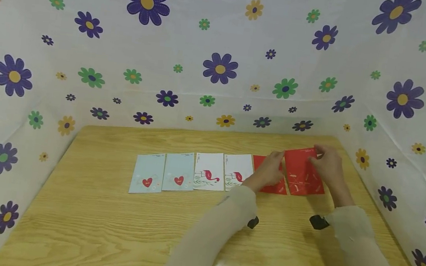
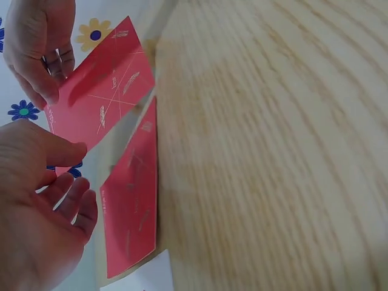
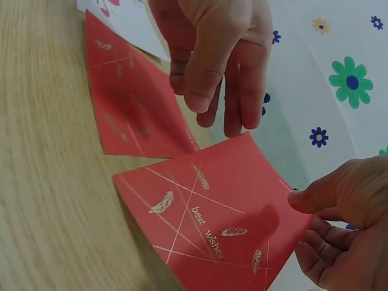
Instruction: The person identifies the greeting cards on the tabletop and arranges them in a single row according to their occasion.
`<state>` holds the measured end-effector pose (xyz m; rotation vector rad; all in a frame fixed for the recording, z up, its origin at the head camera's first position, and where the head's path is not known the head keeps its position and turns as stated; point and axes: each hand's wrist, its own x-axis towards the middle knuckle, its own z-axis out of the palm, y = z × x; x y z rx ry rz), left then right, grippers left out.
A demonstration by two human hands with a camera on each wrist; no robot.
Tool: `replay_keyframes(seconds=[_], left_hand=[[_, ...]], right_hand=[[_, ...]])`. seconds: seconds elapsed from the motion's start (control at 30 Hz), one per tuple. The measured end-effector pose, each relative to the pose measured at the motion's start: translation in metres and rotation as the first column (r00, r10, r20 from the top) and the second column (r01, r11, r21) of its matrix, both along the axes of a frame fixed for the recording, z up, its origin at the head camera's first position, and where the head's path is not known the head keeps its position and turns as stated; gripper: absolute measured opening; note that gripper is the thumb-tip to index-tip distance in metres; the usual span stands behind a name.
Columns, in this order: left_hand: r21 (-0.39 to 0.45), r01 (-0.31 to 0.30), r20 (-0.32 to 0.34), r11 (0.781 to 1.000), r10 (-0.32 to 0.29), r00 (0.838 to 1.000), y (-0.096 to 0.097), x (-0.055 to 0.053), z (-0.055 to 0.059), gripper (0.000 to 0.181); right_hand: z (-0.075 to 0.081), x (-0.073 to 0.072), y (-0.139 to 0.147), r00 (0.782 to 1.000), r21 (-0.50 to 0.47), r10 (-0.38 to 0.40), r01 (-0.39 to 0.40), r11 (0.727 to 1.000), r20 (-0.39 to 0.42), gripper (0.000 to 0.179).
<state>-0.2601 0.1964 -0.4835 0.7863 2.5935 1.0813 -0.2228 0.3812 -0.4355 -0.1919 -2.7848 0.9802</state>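
A red card with gold feathers and "best wishes" on it is tilted up at the right end of a row. My right hand pinches its upper right corner, thumb on the printed face, as the right wrist view shows. At the opposite upper corner is my left hand, its fingertips right at the edge and its thumb apart from the index finger. A second red card lies on the table beside the tilted one, partly covered by the left hand in the head view.
Left of the red cards lie two white flamingo cards and two pale blue heart cards, side by side. They rest on a wooden table. A white flower-patterned cloth surrounds its back and sides.
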Motion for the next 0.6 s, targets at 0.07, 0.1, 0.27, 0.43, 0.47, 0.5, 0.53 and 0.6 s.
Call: replay_keyframes(seconds=[0.07, 0.1, 0.27, 0.43, 0.47, 0.5, 0.53, 0.6], left_hand=[[-0.036, 0.006, -0.032, 0.999, -0.007, 0.999, 0.001, 0.001, -0.002, 0.079], [-0.054, 0.011, -0.054, 0.998, -0.014, 0.998, 0.002, 0.001, -0.003, 0.079], [-0.207, 0.041, -0.154, 0.978, -0.074, 0.985, 0.002, 0.001, -0.008, 0.075], [-0.32, 0.059, -0.202, 0.946, -0.129, 0.971, 0.001, 0.003, -0.008, 0.068], [-0.331, 0.055, -0.21, 0.942, -0.131, 0.969, 0.001, 0.004, -0.007, 0.067], [-0.346, 0.052, -0.223, 0.937, -0.136, 0.965, 0.001, 0.004, -0.007, 0.065], [-0.363, 0.046, -0.236, 0.931, -0.14, 0.962, 0.001, 0.004, -0.007, 0.064], [-0.392, 0.036, -0.263, 0.919, -0.15, 0.953, 0.002, 0.003, -0.008, 0.062]], right_hand=[[-0.005, -0.002, 0.003, 1.0, 0.004, 0.0, 0.0, 1.0, 0.001, 0.053], [-0.008, -0.003, 0.004, 1.0, 0.007, 0.002, -0.002, 1.0, -0.003, 0.053], [-0.02, -0.004, 0.008, 1.0, 0.025, 0.006, -0.005, 1.0, -0.021, 0.054], [-0.031, -0.003, 0.009, 1.0, 0.039, -0.011, 0.011, 0.999, -0.007, 0.054], [-0.033, -0.003, 0.01, 1.0, 0.04, -0.017, 0.018, 0.999, -0.006, 0.054], [-0.034, -0.003, 0.009, 1.0, 0.039, -0.021, 0.021, 0.999, -0.01, 0.054], [-0.036, -0.003, 0.009, 1.0, 0.043, -0.023, 0.024, 0.999, -0.015, 0.054], [-0.039, -0.003, 0.009, 0.999, 0.048, -0.021, 0.023, 0.999, -0.024, 0.054]])
